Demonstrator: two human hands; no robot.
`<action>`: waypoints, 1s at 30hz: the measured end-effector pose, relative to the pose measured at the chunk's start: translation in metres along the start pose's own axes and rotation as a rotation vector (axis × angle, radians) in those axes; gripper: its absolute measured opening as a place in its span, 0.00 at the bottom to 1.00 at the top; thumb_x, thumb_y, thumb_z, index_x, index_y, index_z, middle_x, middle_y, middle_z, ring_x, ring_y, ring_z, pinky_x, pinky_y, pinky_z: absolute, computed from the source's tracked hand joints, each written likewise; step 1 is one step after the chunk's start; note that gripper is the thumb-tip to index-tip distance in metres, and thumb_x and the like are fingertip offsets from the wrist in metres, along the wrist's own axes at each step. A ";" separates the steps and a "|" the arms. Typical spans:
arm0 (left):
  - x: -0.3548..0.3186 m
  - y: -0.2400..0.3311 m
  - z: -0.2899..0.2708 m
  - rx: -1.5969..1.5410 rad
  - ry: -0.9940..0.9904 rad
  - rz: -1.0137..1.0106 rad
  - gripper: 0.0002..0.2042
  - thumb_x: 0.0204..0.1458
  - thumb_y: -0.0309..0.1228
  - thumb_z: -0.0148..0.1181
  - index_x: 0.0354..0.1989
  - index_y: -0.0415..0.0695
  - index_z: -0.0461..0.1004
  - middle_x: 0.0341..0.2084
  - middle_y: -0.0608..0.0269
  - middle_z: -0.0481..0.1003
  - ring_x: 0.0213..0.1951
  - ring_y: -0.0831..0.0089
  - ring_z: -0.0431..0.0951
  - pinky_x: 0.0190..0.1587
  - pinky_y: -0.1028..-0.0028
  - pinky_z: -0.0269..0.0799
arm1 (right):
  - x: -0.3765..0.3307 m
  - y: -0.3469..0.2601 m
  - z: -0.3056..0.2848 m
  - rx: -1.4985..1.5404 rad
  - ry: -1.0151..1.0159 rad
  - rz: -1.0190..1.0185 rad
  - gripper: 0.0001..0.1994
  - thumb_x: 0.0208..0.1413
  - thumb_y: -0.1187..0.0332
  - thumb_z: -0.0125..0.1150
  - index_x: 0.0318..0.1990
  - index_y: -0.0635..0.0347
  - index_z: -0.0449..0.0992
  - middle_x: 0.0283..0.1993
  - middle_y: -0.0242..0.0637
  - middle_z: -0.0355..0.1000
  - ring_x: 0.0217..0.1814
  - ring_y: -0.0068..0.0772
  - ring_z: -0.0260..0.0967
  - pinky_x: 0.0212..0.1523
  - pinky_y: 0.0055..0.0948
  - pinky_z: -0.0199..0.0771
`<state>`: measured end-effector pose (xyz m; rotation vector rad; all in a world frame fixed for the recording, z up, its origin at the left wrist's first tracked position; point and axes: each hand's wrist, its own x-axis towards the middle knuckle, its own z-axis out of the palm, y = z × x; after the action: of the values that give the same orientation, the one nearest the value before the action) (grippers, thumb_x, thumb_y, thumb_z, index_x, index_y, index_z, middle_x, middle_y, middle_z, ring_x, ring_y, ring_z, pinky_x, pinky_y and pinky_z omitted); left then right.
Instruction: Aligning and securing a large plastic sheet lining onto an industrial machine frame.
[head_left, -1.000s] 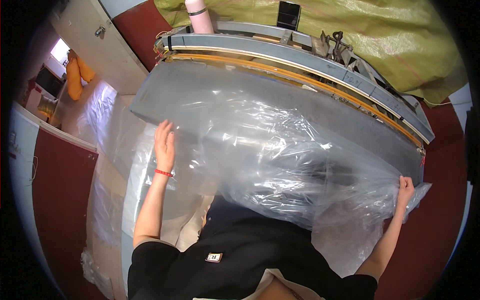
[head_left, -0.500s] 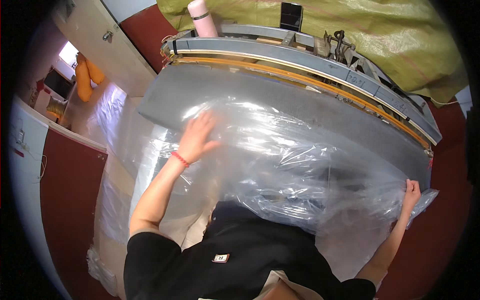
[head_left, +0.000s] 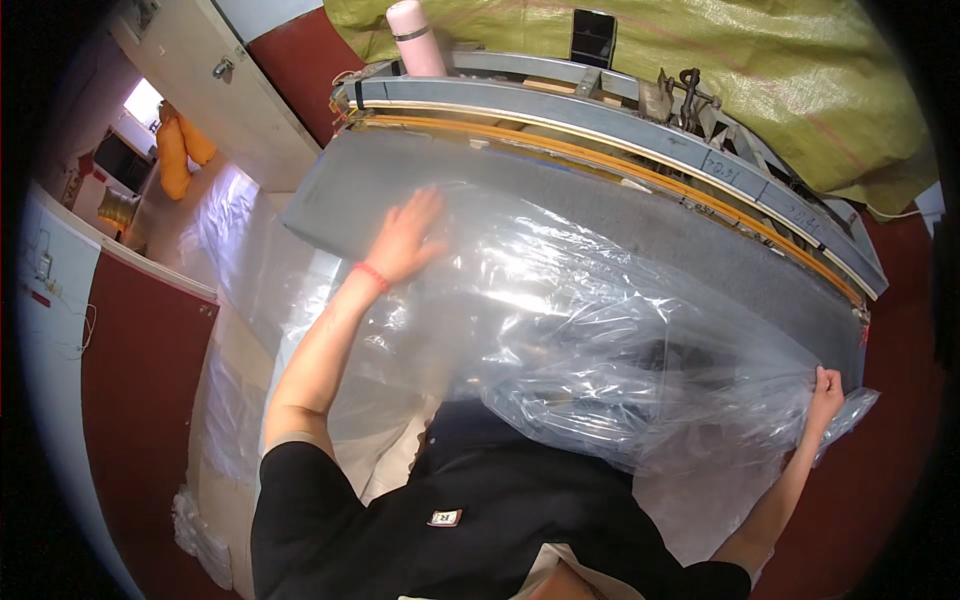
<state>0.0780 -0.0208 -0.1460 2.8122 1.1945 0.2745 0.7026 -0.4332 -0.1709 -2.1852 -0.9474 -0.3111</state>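
A large sheet of clear plastic film [head_left: 560,300] drapes over a grey padded work surface [head_left: 380,160] and hangs down in creases toward my body. My left hand [head_left: 408,238], with a red bead bracelet on its wrist, lies flat on the film near the left part of the surface, fingers spread and slightly blurred. At the far right, my right hand [head_left: 826,396] pinches the film's edge by the corner of the surface. A bunched flap of film sticks out beyond that hand.
Behind the surface runs a long metal frame [head_left: 640,125] with an orange strip [head_left: 560,150]. A pink bottle [head_left: 416,40], a black phone [head_left: 593,38] and metal clamps [head_left: 686,98] are along the back, before a yellow-green woven sheet [head_left: 760,80]. A door [head_left: 215,100] stands at left.
My left hand has slid a little away from me and to the right over the film. My right hand keeps its pinch at nearly the same place.
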 end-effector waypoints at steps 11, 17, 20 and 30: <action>0.075 -0.026 0.010 -0.168 0.459 -0.351 0.08 0.44 0.32 0.55 0.29 0.40 0.72 0.29 0.54 0.73 0.35 0.58 0.71 0.38 0.66 0.67 | 0.003 -0.002 0.001 0.066 0.020 0.023 0.12 0.50 0.66 0.56 0.22 0.63 0.64 0.18 0.23 0.52 0.22 0.15 0.47 0.22 0.16 0.50; 0.093 -0.016 0.029 -0.065 0.547 -0.453 0.07 0.46 0.31 0.52 0.27 0.39 0.69 0.25 0.51 0.72 0.30 0.56 0.71 0.35 0.65 0.67 | 0.020 0.011 0.009 0.095 0.178 0.124 0.13 0.51 0.62 0.56 0.23 0.62 0.69 0.19 0.22 0.57 0.22 0.14 0.50 0.23 0.16 0.52; 0.120 -0.013 0.041 -0.375 0.794 -0.525 0.07 0.47 0.31 0.49 0.26 0.39 0.67 0.24 0.51 0.71 0.29 0.57 0.71 0.34 0.65 0.66 | 0.047 0.022 0.031 0.193 0.245 0.259 0.13 0.51 0.59 0.55 0.27 0.61 0.71 0.21 0.24 0.63 0.23 0.15 0.55 0.25 0.17 0.58; 0.185 -0.051 0.049 -0.489 1.022 -0.654 0.09 0.47 0.31 0.48 0.23 0.38 0.67 0.19 0.52 0.71 0.24 0.60 0.71 0.31 0.67 0.66 | 0.137 0.001 0.118 0.345 0.389 0.016 0.11 0.52 0.63 0.55 0.25 0.60 0.69 0.21 0.23 0.60 0.24 0.14 0.53 0.28 0.15 0.57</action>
<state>0.1779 0.1477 -0.1757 1.6683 1.7496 1.7456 0.7925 -0.2772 -0.1908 -1.7347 -0.7049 -0.5034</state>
